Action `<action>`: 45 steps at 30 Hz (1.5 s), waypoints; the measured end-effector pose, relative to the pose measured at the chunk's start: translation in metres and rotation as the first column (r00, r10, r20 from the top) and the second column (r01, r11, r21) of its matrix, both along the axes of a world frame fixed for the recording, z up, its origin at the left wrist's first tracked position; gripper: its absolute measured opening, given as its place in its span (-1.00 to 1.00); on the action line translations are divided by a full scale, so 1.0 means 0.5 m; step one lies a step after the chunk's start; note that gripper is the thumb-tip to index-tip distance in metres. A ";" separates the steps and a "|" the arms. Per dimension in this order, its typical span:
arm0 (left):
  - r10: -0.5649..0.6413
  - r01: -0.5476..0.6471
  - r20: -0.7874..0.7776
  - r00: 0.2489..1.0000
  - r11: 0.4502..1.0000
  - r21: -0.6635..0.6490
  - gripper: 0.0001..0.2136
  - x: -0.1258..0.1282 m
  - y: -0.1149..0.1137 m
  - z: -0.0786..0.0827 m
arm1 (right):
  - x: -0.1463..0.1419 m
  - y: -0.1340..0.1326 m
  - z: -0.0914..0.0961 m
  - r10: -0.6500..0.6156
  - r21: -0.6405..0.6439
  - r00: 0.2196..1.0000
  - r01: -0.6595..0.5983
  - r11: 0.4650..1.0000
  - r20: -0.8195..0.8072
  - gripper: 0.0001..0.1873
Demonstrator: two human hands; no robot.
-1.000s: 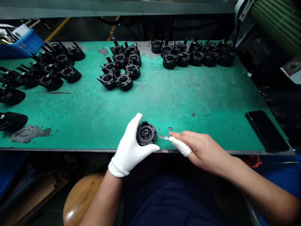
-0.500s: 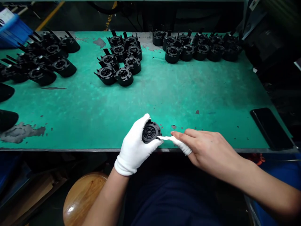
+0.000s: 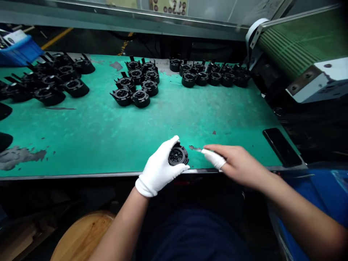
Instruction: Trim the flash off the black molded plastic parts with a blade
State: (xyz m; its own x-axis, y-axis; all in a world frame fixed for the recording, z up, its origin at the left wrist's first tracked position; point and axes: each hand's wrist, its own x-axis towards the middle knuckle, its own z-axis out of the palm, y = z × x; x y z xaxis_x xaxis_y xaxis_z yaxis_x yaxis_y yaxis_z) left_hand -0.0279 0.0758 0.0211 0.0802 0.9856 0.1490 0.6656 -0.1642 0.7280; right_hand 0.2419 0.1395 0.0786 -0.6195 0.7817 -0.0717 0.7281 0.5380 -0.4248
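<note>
My left hand (image 3: 160,166), in a white glove, is closed round a round black plastic part (image 3: 177,156) near the front edge of the bench. The part's ribbed, ringed face is turned up towards me. To its right, my right hand (image 3: 233,161) pinches a small knife (image 3: 197,149). White wrapping covers the right thumb; the rest of that hand is bare. The knife's thin blade points left and is apart from the part. Its handle is mostly hidden by the fingers.
Several similar black parts stand in groups on the green bench (image 3: 108,137): far left, back middle (image 3: 140,98) and back right (image 3: 188,79). A black phone (image 3: 282,146) lies at the right. A conveyor (image 3: 299,47) juts in at upper right. A wooden stool (image 3: 84,235) stands below.
The knife has come away from the black part, moving right and up with my right hand. My left hand keeps its hold. The camera view has tilted up, bringing the conveyor into sight.
</note>
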 end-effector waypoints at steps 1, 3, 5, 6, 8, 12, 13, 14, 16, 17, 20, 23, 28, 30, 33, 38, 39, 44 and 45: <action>-0.013 0.013 0.012 1.000 1.000 -0.004 -0.15 0.007 0.001 -0.001 | -0.017 -0.016 -0.009 0.051 -0.057 0.998 -0.052 0.997 -0.023 -0.58; -0.017 0.017 0.035 0.999 1.000 -0.004 -0.12 0.021 0.000 -0.002 | -0.044 -0.036 -0.028 0.096 -0.123 0.995 -0.099 0.987 -0.028 -0.58; 0.005 -0.005 0.050 0.999 1.000 0.004 -0.10 0.031 -0.003 -0.002 | -0.054 -0.040 -0.040 0.096 -0.122 0.995 -0.096 0.988 -0.003 -0.56; 0.026 -0.026 0.056 0.998 1.000 0.010 -0.10 0.036 -0.005 -0.002 | -0.054 -0.038 -0.044 0.094 -0.118 0.995 -0.092 0.989 0.014 -0.55; 0.078 -0.080 0.067 0.995 0.997 0.023 -0.12 0.043 -0.007 -0.003 | -0.049 -0.035 -0.045 0.090 -0.108 0.995 -0.084 0.991 0.050 -0.54; 0.135 -0.138 0.072 0.988 0.990 0.036 -0.16 0.052 -0.008 -0.005 | -0.041 -0.042 -0.036 0.072 -0.085 0.988 -0.061 0.995 0.136 -0.53; 0.136 -0.139 0.068 0.988 0.989 0.041 -0.17 0.054 -0.007 -0.005 | -0.042 -0.045 -0.033 0.064 -0.075 0.984 -0.053 0.996 0.163 -0.52; 0.136 -0.139 0.062 0.989 0.989 0.046 -0.18 0.054 -0.006 -0.005 | -0.044 -0.048 -0.030 0.056 -0.064 0.980 -0.045 0.997 0.193 -0.52; 0.137 -0.140 0.048 0.989 0.989 0.057 -0.20 0.055 -0.005 -0.007 | -0.049 -0.053 -0.025 0.042 -0.044 0.968 -0.032 0.999 0.247 -0.51; 0.140 -0.142 0.042 0.989 0.988 0.063 -0.20 0.056 -0.004 -0.007 | -0.052 -0.055 -0.023 0.037 -0.035 0.963 -0.028 0.999 0.268 -0.50; 0.145 -0.147 0.034 0.989 0.987 0.065 -0.17 0.056 -0.005 -0.011 | -0.062 -0.061 -0.015 0.023 -0.027 0.952 -0.015 1.000 0.306 -0.47; 0.153 -0.155 0.039 0.987 0.986 0.067 -0.16 0.055 -0.006 -0.015 | -0.073 -0.070 -0.008 -0.027 -0.020 0.943 0.036 0.999 0.332 -0.47; 0.149 -0.155 0.053 0.987 0.981 0.116 -0.19 0.055 -0.004 -0.023 | -0.093 -0.093 -0.004 -0.134 -0.014 0.929 0.148 0.989 0.344 -0.50; 0.153 -0.158 0.048 0.987 0.978 0.134 -0.20 0.056 -0.003 -0.028 | -0.099 -0.102 -0.008 -0.166 -0.010 0.930 0.179 0.984 0.328 -0.50; 0.161 -0.166 0.045 0.986 0.975 0.145 -0.20 0.057 -0.006 -0.031 | -0.098 -0.113 -0.014 -0.201 -0.013 0.951 0.209 0.978 0.236 -0.52; 0.109 -0.115 0.052 0.993 0.986 0.125 -0.16 0.046 0.003 -0.022 | -0.064 -0.101 -0.010 -0.233 -0.060 0.970 0.229 0.972 -0.074 -0.64; 0.080 -0.085 0.051 0.996 0.990 0.110 -0.15 0.039 0.010 -0.018 | -0.057 -0.092 -0.007 -0.226 -0.073 0.968 0.219 0.973 -0.110 -0.65; -0.176 0.177 0.062 0.982 0.984 -0.001 -0.12 -0.010 0.049 0.008 | -0.049 -0.034 -0.006 -0.013 -0.148 0.995 -0.003 0.989 -0.103 -0.69; -0.195 0.196 0.063 0.979 0.981 -0.005 -0.11 -0.017 0.050 0.012 | -0.053 -0.024 -0.008 0.024 -0.150 0.996 -0.038 0.988 -0.091 -0.69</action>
State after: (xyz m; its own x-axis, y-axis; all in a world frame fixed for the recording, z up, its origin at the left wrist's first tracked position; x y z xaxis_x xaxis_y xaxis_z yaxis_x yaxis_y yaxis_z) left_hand -0.0362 0.1008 0.0271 0.2625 0.9533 0.1493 0.5747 -0.2788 0.7694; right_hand 0.2155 0.1273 0.0746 -0.6523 0.7465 -0.1313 0.6680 0.4844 -0.5649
